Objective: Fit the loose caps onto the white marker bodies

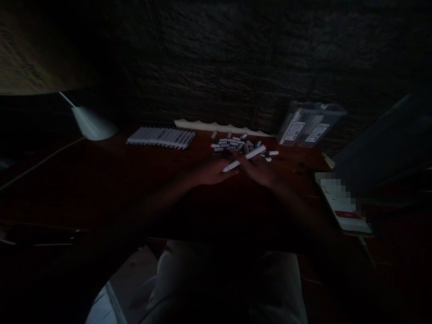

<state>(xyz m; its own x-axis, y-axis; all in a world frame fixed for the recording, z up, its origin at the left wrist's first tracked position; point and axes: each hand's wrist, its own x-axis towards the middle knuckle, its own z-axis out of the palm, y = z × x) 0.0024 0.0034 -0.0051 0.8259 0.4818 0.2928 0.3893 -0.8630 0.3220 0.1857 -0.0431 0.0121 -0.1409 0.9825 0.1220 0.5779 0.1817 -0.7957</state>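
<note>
The scene is very dark. My left hand [212,172] and my right hand [261,171] meet over a dark red table [135,180], both closed round one white marker [245,158] that slants up to the right. Just beyond the hands lies a loose heap of white markers and caps [236,144]. Further left, a neat row of white markers [162,137] lies side by side.
A clear plastic box with labels [308,123] stands at the back right. A white desk lamp [91,123] leans in from the left. A dark laptop-like shape [381,148] and a white card or booklet [344,204] sit on the right. A brick wall is behind.
</note>
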